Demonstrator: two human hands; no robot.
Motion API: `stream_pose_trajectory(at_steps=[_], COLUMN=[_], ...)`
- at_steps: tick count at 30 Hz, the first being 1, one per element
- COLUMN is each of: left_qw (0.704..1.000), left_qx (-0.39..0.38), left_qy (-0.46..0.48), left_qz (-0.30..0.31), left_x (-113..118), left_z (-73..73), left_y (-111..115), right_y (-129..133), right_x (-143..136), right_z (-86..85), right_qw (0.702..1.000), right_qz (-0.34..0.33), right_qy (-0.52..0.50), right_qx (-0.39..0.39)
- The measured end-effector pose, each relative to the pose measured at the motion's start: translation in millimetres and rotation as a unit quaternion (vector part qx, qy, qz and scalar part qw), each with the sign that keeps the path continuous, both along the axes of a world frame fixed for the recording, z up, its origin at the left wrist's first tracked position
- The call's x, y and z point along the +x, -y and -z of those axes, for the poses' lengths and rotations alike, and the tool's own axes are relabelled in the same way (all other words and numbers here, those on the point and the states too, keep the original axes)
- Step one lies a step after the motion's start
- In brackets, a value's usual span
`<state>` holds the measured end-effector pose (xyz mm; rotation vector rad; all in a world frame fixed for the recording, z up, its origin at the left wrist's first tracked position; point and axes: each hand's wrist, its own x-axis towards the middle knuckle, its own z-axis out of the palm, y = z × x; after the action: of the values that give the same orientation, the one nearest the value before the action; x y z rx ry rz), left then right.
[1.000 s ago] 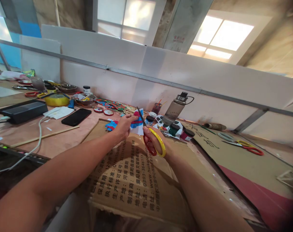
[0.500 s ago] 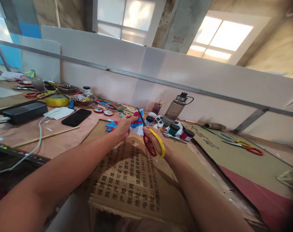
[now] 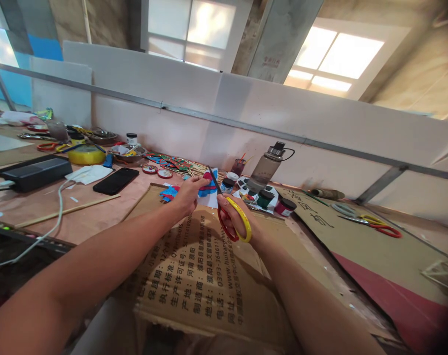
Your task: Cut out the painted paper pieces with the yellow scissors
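My left hand (image 3: pixel 189 194) pinches a small piece of white paper (image 3: pixel 208 199) painted in blue and red. In my right hand (image 3: pixel 239 217) is a pair of scissors (image 3: pixel 245 220) with yellow and red handles, its dark blades pointing up along the paper's right edge. Whether the blades touch the paper is hard to tell. Left of the paper, blue and red cut pieces (image 3: pixel 168 193) lie at the far edge of a flattened cardboard sheet (image 3: pixel 179 301) printed with black characters, which spreads beneath both hands.
Behind my right hand stand a grey water bottle (image 3: pixel 265 170) and paint jars (image 3: pixel 264 198). A black phone (image 3: pixel 116 181), a power adapter (image 3: pixel 33 171) and a wooden stick (image 3: pixel 68 210) lie to the left. More scissors (image 3: pixel 371 225) rest on the right-hand board.
The hands, paper and scissors keep nearly the same position. The whole view has shifted very slightly.
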<state>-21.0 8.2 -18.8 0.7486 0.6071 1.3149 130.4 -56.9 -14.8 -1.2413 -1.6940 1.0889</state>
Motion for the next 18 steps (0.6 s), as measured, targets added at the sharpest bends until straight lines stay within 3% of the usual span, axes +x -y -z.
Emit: stream_pose_trajectory(at_steps=[18], left_qw=[0.999], left_qx=[0.018], left_qy=[-0.03], left_qz=[0.027], left_x=[0.9], left_z=[9.5], left_y=[-7.8], right_y=[-0.5], right_x=[-1.8], right_z=[-1.4], right_qw=[0.999], right_qz=[0.011], right_qy=[-0.032], right_qx=[0.006])
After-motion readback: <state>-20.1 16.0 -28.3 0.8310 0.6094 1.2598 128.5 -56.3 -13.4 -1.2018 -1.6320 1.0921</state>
